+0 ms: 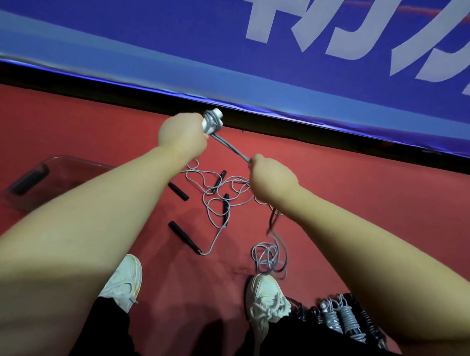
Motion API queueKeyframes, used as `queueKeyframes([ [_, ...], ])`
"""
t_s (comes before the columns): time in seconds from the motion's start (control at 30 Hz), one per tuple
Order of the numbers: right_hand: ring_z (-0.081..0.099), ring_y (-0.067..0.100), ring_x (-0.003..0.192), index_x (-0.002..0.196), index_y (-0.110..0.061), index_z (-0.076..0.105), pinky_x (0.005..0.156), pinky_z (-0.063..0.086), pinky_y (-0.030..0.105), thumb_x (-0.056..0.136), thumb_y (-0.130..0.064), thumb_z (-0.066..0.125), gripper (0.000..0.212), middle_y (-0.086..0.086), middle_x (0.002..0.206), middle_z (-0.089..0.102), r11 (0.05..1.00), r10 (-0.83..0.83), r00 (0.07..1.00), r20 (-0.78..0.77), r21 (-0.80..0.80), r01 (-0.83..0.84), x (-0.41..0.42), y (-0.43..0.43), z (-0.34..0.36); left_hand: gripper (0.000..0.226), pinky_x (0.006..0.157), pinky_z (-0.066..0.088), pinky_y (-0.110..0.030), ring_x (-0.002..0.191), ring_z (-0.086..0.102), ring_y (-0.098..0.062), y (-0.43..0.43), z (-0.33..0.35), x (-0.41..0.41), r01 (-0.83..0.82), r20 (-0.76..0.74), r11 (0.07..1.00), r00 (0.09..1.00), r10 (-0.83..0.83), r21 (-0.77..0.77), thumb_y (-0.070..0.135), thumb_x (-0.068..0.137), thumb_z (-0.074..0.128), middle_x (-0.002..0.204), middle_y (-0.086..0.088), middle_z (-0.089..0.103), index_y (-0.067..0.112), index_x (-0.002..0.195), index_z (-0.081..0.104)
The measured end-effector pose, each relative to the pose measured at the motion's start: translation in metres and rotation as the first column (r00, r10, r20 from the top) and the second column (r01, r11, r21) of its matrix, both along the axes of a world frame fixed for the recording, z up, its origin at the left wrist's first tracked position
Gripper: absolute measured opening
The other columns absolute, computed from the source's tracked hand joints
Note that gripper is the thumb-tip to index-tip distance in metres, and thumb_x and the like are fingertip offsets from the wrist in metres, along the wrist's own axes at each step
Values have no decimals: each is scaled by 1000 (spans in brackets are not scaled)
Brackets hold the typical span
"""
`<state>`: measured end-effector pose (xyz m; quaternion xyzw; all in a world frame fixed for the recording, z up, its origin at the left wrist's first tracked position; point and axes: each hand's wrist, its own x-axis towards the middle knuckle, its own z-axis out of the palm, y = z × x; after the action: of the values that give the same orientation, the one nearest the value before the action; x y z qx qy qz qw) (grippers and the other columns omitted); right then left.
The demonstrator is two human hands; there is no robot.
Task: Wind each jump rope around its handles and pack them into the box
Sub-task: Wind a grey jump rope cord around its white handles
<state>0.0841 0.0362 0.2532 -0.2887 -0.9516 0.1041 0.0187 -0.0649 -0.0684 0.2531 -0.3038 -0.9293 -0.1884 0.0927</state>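
Observation:
My left hand (182, 136) grips a pair of white jump rope handles (213, 121) with a few turns of grey rope around them. From the handles the doubled grey rope (231, 148) runs taut down to my right hand (271, 179), which pinches it. The slack hangs below that hand and ends in a loose coil (269, 256) on the red floor. Between my arms lie unwound ropes (216, 201) with black handles (184, 236). A clear plastic box (56, 170) with a dark handle lies on the floor at the left.
Several wound rope bundles (343, 318) lie on the floor by my right shoe (266, 297). My left shoe (124, 280) is beside it. A blue banner with white lettering (288, 45) runs along the far side of the red floor.

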Motion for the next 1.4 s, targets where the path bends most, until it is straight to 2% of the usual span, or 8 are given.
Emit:
queueKeyframes([
  [0.1,60,33,97,118,-6,55,72,41,33,93,-3,38,31,16,110,62,992,-80,997,10,-96,80,3,13,-3,16,65,34,-32,89,58,-35,-8,-8,-11,-31,23,999,999,31,-13,25,92,56,88,-11,59,11,94,61],
  [0.27,33,16,46,71,-16,52,45,26,26,99,-29,34,37,4,60,40,829,-1,1000,-6,-559,-2,-1,28,-10,18,64,34,-32,76,47,-30,-8,-23,-12,-48,105,997,993,54,-56,28,93,53,85,-10,56,12,87,57],
  [0.53,59,24,81,88,-16,65,72,44,29,100,-42,35,42,5,84,66,985,128,987,-96,-102,-137,-1,38,-15,24,64,34,-32,79,50,-30,-1,-20,-10,-71,149,998,986,69,2,31,94,54,85,-7,54,9,98,61],
  [0.63,58,25,66,90,-8,66,63,43,28,102,-30,37,38,6,75,60,941,13,992,-126,-335,-55,-6,41,-17,23,63,34,-31,77,49,-29,1,-19,-9,-76,157,997,985,71,27,31,93,54,84,-7,55,9,97,61],
  [0.73,34,11,48,106,-8,60,41,31,19,103,-20,32,30,0,69,49,715,-190,979,-71,-693,88,-7,36,-14,21,63,33,-31,77,50,-30,6,-15,-7,-63,154,997,987,54,54,30,93,54,84,-8,56,10,95,61],
  [0.93,52,24,73,94,-12,61,56,35,26,99,-13,36,26,5,79,55,900,89,996,-25,-427,-91,-3,6,-6,17,62,33,-31,74,49,-30,10,-21,-5,-35,91,999,995,38,-34,29,92,55,87,-10,61,12,92,60],
  [1.1,38,5,38,65,-20,48,39,29,13,100,-20,37,37,-4,57,43,885,244,960,-139,-373,-279,-4,-5,32,19,66,34,-32,95,58,-34,14,-18,13,123,-20,983,992,-127,-136,25,93,55,103,-12,64,13,106,60],
  [1.4,25,6,33,69,-15,48,36,19,15,102,-24,36,36,-2,52,31,804,52,983,-173,-577,-145,11,28,62,13,69,40,-34,94,58,-32,10,-12,42,519,-16,773,827,-562,-366,27,90,58,95,-6,66,15,96,59],
])
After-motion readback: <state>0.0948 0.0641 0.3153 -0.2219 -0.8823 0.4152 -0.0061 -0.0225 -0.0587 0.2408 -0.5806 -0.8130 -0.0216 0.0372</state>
